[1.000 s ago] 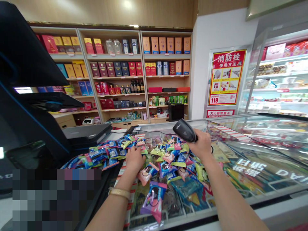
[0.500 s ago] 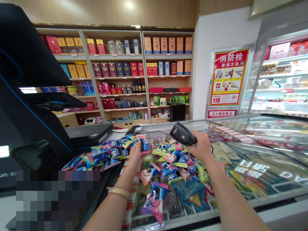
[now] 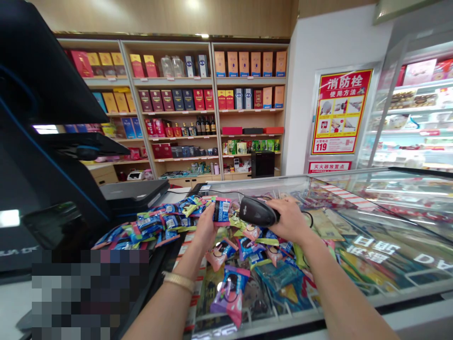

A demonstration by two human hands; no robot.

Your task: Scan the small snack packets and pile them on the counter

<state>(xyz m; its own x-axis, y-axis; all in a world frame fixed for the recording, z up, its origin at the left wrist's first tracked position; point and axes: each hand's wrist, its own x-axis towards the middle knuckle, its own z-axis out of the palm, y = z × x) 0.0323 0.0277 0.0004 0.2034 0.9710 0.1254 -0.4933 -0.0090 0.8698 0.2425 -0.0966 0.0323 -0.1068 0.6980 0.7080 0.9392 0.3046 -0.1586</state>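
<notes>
My left hand (image 3: pixel 206 226) is closed on a small blue and pink snack packet (image 3: pixel 221 211), whose barcode side faces up and toward the scanner. In my right hand (image 3: pixel 290 219) is a black handheld barcode scanner (image 3: pixel 258 211), its head pointing left at the packet, a short gap between them. Below and between my hands, a pile of similar packets (image 3: pixel 251 248) lies on the glass top of a chest freezer (image 3: pixel 269 321). More packets (image 3: pixel 141 229) are heaped left of my left hand. One larger-looking purple and blue packet (image 3: pixel 230 293) lies nearest me.
A dark checkout terminal (image 3: pixel 46 189) stands at the left, with a flat black device (image 3: pixel 132 191) behind the heaped packets. The scanner's cable (image 3: pixel 230 192) runs across the freezer's far side. Shelves of boxed bottles (image 3: pixel 177 99) line the back wall; a lit fridge (image 3: pixel 424 113) stands right.
My left hand has turned the packet so its barcode shows more plainly. The scanner has moved left and lower, closer to that packet. The view has shifted slightly.
</notes>
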